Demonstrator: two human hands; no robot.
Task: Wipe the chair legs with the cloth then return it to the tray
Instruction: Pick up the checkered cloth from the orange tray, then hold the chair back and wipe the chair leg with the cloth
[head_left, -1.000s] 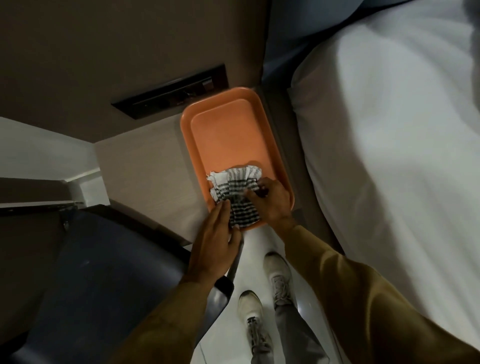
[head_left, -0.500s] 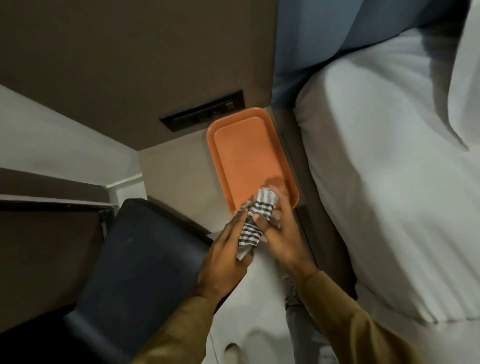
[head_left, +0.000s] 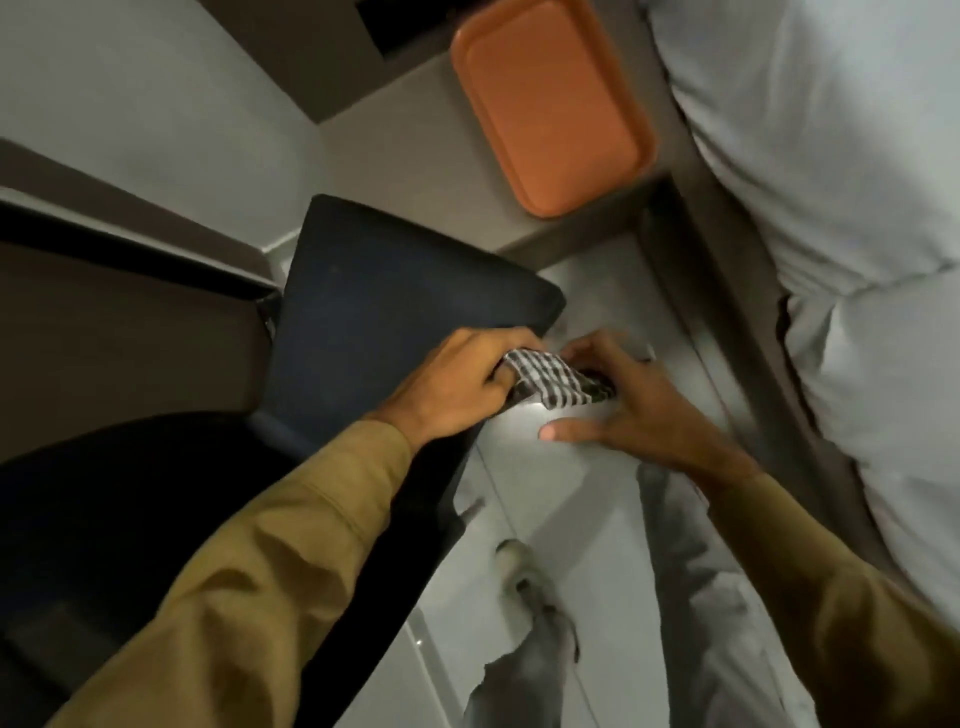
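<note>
Cloth (head_left: 553, 382) now leaving tray (head_left: 545, 104), spanning both hands above floor. Left hand (head_left: 457, 387) gripping its left end; right hand (head_left: 631, 402) loosely holding other. Chair (head_left: 374, 312) lying left, nearer left hand; legs hidden.

Single view only: head-worn wide-angle camera, so no second view is sharing any part of the scene. It is looking steeply down and slightly forward from above the person's own arms. Both sleeves are entering from the bottom edge, and the left hand (head_left: 457, 384) and right hand (head_left: 631, 400) are sitting near frame centre, close to the lens. The floor (head_left: 566, 514) and one shoe (head_left: 511, 558) are lying directly below, farther off. The orange tray (head_left: 550, 104) is showing at the top edge, the chair (head_left: 374, 296) is filling the left side, and the white bedding (head_left: 841, 171) is running down the right. Straight edges are bowing toward the borders, and the frame is slightly motion-blurred.
</note>
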